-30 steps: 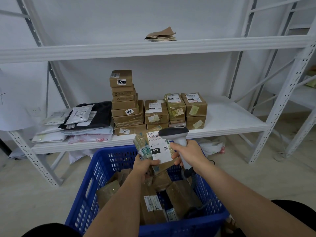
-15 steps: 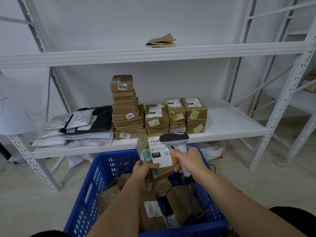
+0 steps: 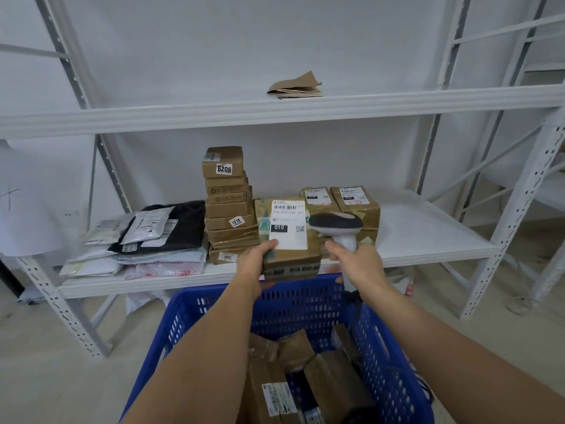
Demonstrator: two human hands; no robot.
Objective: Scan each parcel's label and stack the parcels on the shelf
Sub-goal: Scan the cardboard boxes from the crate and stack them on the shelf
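The left hand (image 3: 255, 258) is holding a small cardboard parcel (image 3: 290, 240) up in front of the middle shelf (image 3: 428, 234), its grip clamped on the parcel's lower left corner with the thumb lying across the face. The parcel is a squat brown box wrapped in glossy clear tape, with greenish printed tape along its edges, and it is showing a white shipping label (image 3: 288, 224) bearing a barcode, a black block reading "010" and a small QR square. The right hand (image 3: 356, 264) is gripping the pale handle of a barcode scanner (image 3: 337, 228), fingers closed round it, the dark rounded head sitting just beside the parcel's right edge. Behind, a tall stack of taped brown boxes (image 3: 229, 206) is standing on the white metal shelf, the top one marked "6206", with shorter stacks (image 3: 342, 203) to its right and a soft pile of grey, white and black plastic mailer bags (image 3: 146, 237) to its left. Folded brown paper (image 3: 296, 86) is lying on the upper shelf (image 3: 275, 113). Below the arms, a blue perforated plastic basket (image 3: 305, 304) is holding more brown parcels (image 3: 305, 377).
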